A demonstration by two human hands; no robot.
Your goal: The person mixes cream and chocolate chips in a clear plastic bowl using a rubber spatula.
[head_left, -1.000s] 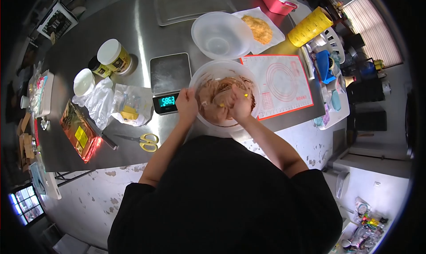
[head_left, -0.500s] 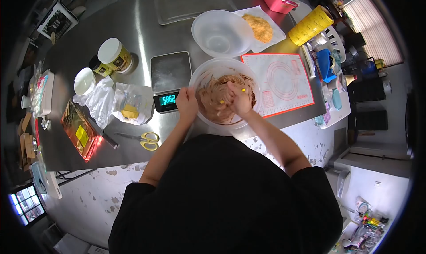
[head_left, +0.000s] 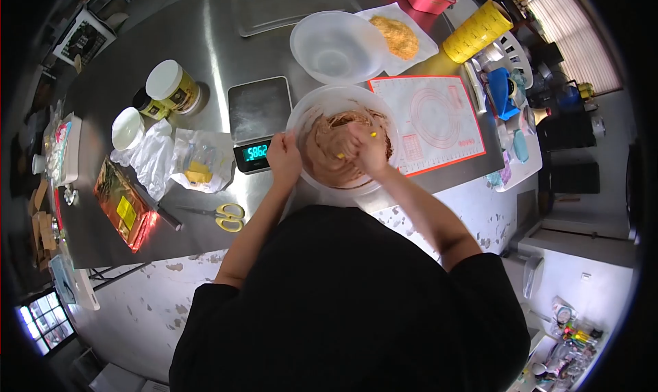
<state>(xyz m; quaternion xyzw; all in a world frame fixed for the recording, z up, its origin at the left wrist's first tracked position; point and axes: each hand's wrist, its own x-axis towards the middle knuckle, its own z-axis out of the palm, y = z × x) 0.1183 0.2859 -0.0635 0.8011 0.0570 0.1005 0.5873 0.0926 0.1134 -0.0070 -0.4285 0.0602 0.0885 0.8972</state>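
Observation:
A translucent plastic bowl (head_left: pixel 296 118) in front of me holds a brown, chocolate-coloured mixture (head_left: pixel 322 162), smeared up its inner wall. At the bowl's left side, my left hand (head_left: pixel 284 157) is closed on the rim. My right hand (head_left: pixel 367 150) is over the mixture, its fingers wrapped round a yellow-handled stirring tool (head_left: pixel 374 134). Only yellow bits of that tool show on either side of the fist; its working end is hidden or blurred. Just left of the bowl sits a digital kitchen scale (head_left: pixel 260 107) with a lit display.
Behind stand another translucent bowl (head_left: pixel 336 56), orange-yellow crumbs (head_left: pixel 396 38) on paper and a metal tray (head_left: pixel 288 8). A red-edged baking mat (head_left: pixel 428 125) lies right, near a yellow roll (head_left: pixel 478 32). Left are tubs (head_left: pixel 173 87), crumpled wrapping (head_left: pixel 152 152), scissors (head_left: pixel 229 218) and a shiny orange packet (head_left: pixel 123 203).
The whole view has shifted slightly. My right hand has kept moving in the bowl with the tool, and the mixture's surface has changed shape. My left hand stays on the rim.

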